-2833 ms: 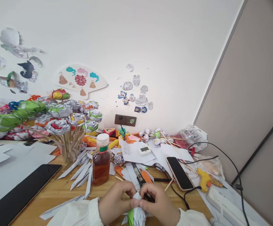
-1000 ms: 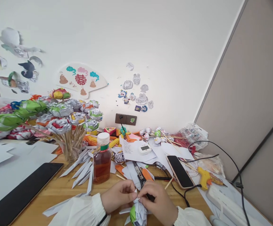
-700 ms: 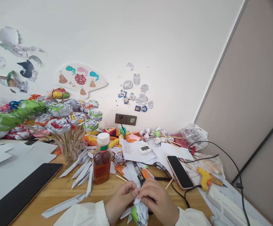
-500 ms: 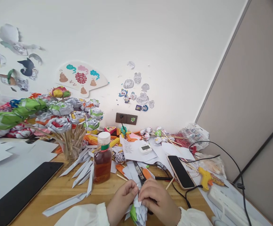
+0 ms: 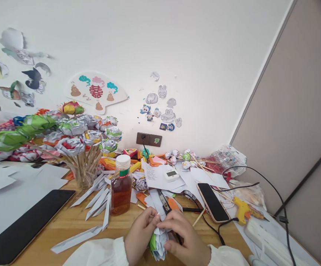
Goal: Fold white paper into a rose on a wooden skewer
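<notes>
A folded paper flower (image 5: 159,244), white with a green patch, is held low at the table's front edge. My left hand (image 5: 141,232) is closed at its upper left side, thumb and forefinger pinching a white tip of paper. On the other side my right hand (image 5: 184,234) curls over it, forefinger reaching the top near the left fingertips and thumb against the petals. The flower's underside and any stem are hidden. Just beyond the hands lie an orange paper piece (image 5: 173,204) and a dark-handled tool (image 5: 164,202), partly covered.
A bottle of amber liquid (image 5: 120,192) stands left of the hands, beside folded white paper strips (image 5: 77,238). Paper flowers on sticks (image 5: 71,146) fill a container behind. At right are a phone (image 5: 212,202), a yellow glue gun (image 5: 242,210) and black cables. A dark tablet (image 5: 30,225) lies left.
The flower has shifted slightly left and turned between my hands. My right thumb has spread lower along the petals, away from the forefinger. My left hand keeps its pinch.
</notes>
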`<state>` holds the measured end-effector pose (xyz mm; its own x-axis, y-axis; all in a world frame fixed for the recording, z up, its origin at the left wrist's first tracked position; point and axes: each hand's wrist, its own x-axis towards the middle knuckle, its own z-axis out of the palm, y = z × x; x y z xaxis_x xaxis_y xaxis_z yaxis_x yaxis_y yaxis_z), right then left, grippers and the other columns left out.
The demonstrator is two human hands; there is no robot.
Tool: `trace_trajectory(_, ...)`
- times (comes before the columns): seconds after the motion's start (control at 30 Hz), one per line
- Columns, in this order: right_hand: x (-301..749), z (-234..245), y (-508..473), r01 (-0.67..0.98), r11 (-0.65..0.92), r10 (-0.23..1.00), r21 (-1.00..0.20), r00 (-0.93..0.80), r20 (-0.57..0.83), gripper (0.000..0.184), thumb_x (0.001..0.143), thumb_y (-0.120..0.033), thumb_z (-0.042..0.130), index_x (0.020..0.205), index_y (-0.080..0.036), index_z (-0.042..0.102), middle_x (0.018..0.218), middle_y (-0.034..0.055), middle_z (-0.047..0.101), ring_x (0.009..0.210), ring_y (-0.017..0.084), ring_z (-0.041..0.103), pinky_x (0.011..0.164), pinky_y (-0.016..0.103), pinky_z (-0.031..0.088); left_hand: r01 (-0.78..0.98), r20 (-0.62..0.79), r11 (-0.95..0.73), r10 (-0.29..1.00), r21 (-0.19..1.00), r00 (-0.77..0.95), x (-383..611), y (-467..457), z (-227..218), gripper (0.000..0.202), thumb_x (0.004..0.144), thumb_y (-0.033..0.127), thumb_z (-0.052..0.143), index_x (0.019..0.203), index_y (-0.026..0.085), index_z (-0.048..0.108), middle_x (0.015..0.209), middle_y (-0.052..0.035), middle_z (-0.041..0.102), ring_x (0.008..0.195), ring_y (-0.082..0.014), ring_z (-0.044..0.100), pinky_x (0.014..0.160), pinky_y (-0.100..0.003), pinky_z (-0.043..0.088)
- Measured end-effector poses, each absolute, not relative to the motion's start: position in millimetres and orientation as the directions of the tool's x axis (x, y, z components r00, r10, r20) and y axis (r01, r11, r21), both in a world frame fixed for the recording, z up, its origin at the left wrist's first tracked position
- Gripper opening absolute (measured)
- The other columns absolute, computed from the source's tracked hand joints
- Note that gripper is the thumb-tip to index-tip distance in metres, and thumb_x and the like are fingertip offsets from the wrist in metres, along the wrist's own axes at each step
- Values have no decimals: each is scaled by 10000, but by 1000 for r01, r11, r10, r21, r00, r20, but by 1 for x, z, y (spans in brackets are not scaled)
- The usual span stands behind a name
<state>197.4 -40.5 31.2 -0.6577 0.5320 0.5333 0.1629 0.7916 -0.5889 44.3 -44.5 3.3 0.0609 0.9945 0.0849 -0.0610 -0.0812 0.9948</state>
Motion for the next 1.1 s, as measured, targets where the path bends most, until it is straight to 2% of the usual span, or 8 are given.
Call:
trace_trajectory(0.23, 197, 33, -41, 123, 875, 410, -469, -704, 580, 271, 842, -391, 381, 979, -225, 545, 896, 57, 536, 840, 171, 483, 757, 321, 378, -86, 70, -65, 996, 994, 55, 44, -45, 1, 410, 576, 573, 568, 569, 187, 432, 505, 79, 416, 505, -104, 378, 512, -221, 313)
trace_trajectory(0.37, 198, 26, -41, 163, 883, 415, -440, -708, 571, 358, 824, -402, 395, 1101, -197, 492, 861, 71, 520, 791, 176, 475, 692, 307, 397, -136, 34, -24, 997, 990, 72, 44, -45, -1, 419, 557, 573, 585, 580, 185, 428, 485, 85, 421, 470, -90, 360, 469, -209, 289)
trace_trajectory(0.53, 200, 29, -43, 96, 865, 412, -493, -698, 586, 347, 795, -465, 417, 1004, -228, 562, 904, 66, 512, 826, 179, 491, 723, 309, 399, -203, 2, 12, 998, 979, 68, 43, -43, 0, 438, 489, 555, 649, 537, 165, 456, 471, 82, 437, 474, -78, 354, 475, -199, 289)
trace_trajectory(0.63, 201, 32, -42, 137, 816, 500, -562, -654, 567, 452, 763, -529, 440, 1094, -227, 502, 1028, 84, 502, 944, 211, 473, 818, 341, 370, -264, -45, 57, 998, 963, 54, 41, -40, 1, 436, 498, 551, 645, 552, 167, 446, 481, 84, 429, 461, -70, 361, 472, -195, 298)
trace_trajectory(0.73, 200, 29, -39, 234, 817, 536, -527, -644, 545, 564, 740, -523, 490, 1205, -214, 407, 1120, 99, 487, 1029, 242, 431, 890, 382, 318, -308, -122, 135, 991, 942, 62, 40, -41, 3, 413, 541, 542, 617, 601, 174, 440, 484, 84, 424, 417, -64, 366, 432, -189, 303)
trace_trajectory(0.9, 197, 18, -33, 315, 809, 575, -496, -596, 560, 450, 774, -443, 493, 1154, -204, 466, 1016, 85, 548, 944, 215, 485, 852, 370, 373, -265, -180, 196, 980, 944, 84, 37, -48, 13, 410, 724, 565, 394, 927, 220, 481, 678, 16, 566, 573, -136, 541, 439, -201, 392)
trace_trajectory(1.0, 198, 14, -31, 384, 771, 635, -509, -533, 559, 389, 800, -387, 480, 1150, -219, 465, 1031, 77, 543, 969, 207, 478, 847, 352, 388, -11, 58, -57, 994, 998, 93, 31, -48, 15, 437, 752, 542, 374, 1039, 238, 502, 977, -50, 598, 893, -205, 554, 692, -299, 471)
trace_trajectory(1.1, 200, 11, -30, 440, 770, 638, -462, -531, 558, 390, 830, -324, 448, 1207, -231, 402, 1091, 70, 518, 1018, 198, 454, 870, 346, 378, 297, 384, -431, 900, 852, 204, 25, -46, 9, 426, 691, 415, 568, 1082, 248, 531, 1166, -61, 531, 1107, -252, 431, 951, -360, 326)
